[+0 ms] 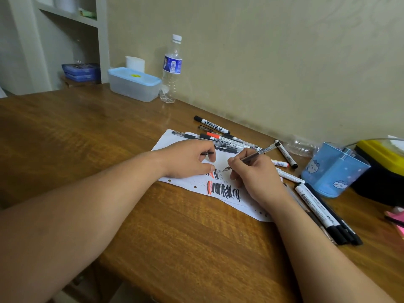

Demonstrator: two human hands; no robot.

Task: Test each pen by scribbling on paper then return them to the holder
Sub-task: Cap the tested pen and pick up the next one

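Observation:
A white sheet of paper lies on the wooden table, marked with black and red scribbles. My right hand grips a clear gel pen, its tip down on the paper just above the scribbles. My left hand rests on the sheet and pinches a small black pen cap. Several pens and markers lie at the paper's far edge. More markers lie to the right of my right hand. The blue pen holder stands at the right, near the wall.
A clear lidded box and an upright water bottle stand at the back by the wall. A crushed bottle lies behind the holder. A yellow and black case sits at the far right. Pink items lie at the right edge.

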